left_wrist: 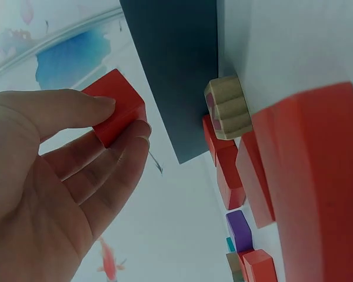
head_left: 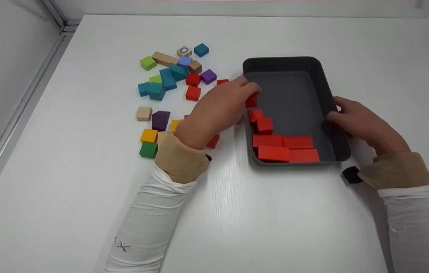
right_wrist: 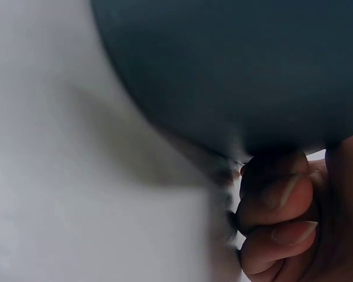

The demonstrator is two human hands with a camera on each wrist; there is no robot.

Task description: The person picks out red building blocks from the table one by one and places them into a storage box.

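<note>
My left hand (head_left: 216,110) pinches a red block (head_left: 251,101) between thumb and fingertips, over the left rim of a dark grey tray (head_left: 322,85). The left wrist view shows the same red block (left_wrist: 120,103) held up off the table. With the thumb inside the wall, my right hand (head_left: 366,125) grips the tray's right rim. In the right wrist view its curled fingers (right_wrist: 279,200) lie under the dark tray edge (right_wrist: 223,88). Several red blocks (head_left: 273,153) sit in the tray's near end and along its left wall.
Left of the tray, loose blocks are scattered: teal ones (head_left: 168,79), a purple one (head_left: 209,76), a green one (head_left: 148,149), a yellow one (head_left: 149,135) and red ones (head_left: 193,93). My left forearm hides part of them. White walls border the white table (head_left: 66,182).
</note>
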